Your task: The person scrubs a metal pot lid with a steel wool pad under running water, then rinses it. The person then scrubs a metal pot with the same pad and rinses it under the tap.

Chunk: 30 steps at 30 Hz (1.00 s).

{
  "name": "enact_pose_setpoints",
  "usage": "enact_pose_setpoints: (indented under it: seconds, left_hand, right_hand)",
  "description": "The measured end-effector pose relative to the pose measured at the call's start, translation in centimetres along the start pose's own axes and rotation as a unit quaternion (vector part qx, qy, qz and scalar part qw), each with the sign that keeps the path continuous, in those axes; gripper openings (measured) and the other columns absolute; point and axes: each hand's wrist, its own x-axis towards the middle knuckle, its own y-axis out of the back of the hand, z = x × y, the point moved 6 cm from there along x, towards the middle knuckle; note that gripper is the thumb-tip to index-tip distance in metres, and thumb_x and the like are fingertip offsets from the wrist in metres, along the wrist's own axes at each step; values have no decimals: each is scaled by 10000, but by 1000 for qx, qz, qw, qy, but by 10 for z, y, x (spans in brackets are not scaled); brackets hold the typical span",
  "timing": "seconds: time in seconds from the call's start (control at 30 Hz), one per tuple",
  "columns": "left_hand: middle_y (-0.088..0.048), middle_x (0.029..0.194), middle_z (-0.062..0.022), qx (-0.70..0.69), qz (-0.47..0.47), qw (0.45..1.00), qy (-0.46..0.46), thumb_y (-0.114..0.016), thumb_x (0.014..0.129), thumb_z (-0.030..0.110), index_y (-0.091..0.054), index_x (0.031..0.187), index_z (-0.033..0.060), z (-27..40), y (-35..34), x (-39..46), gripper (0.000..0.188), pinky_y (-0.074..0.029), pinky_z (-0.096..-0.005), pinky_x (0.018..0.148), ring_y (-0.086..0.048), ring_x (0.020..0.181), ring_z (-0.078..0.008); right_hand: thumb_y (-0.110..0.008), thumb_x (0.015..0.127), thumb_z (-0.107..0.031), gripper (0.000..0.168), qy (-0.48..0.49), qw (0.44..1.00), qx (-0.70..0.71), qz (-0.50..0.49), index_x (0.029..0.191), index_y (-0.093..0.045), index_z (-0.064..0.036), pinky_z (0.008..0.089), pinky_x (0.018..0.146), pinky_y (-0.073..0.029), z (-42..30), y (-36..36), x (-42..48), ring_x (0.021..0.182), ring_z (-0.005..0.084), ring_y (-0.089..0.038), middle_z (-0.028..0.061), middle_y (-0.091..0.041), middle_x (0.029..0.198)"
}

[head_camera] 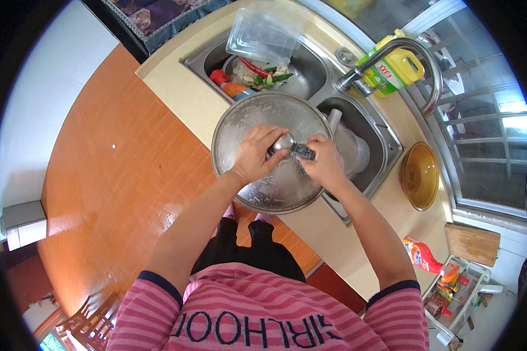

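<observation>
A large round metal pot lid (241,118) with soapy streaks spans the front edge of the sink counter. My left hand (261,151) grips the lid's round metal knob (283,141) near its centre. Pinched in my right hand (323,162) is a steel wool scrubber (303,151), pressed against or close beside the knob. Below the lid's right side, the right sink basin (377,149) holds a translucent plastic vessel (353,149) with a white handle, partly hidden by the lid and my hand.
In the left basin (316,66) are a clear plastic container (259,37), a red chili (254,67), green peppers and a red-capped bottle (219,77). A curved faucet (437,79) rises behind, beside a yellow detergent jug (397,66). An amber bowl (420,175) and red spray bottle (424,256) stand right.
</observation>
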Motion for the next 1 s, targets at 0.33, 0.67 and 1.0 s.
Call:
enact_pose_setpoints:
  seconds: [0.33, 0.67, 1.0]
  left_hand:
    - [-559, 1053, -126, -8, 2, 1000, 0, -636, 758, 250, -558, 1106, 67, 1, 0, -2, 400, -382, -397, 904, -498, 1003, -319]
    - [-481, 1088, -106, 143, 85, 984, 66, -716, 688, 259, -525, 1102, 74, 11, 4, -18, 492, -340, -451, 919, -455, 1034, -312]
    - [-498, 989, -89, 99, 133, 975, 146, -785, 589, 205, -603, 965, 62, -1, 4, -41, 441, -319, -500, 996, -520, 936, -287]
  right_hand:
    - [-692, 668, -209, 240, 31, 999, -5, 13, 864, -669, -72, 364, 831, -444, 2, -1, 7, 985, 278, -532, 80, -570, 1008]
    - [-730, 653, -170, 285, 220, 974, -37, -30, 903, -649, -61, 364, 813, -437, -1, 24, 49, 944, 296, -540, 123, -577, 981]
    - [-692, 594, -96, 206, 311, 933, -104, -148, 787, -634, -55, 376, 723, -454, -41, 21, 83, 831, 294, -559, 85, -598, 789]
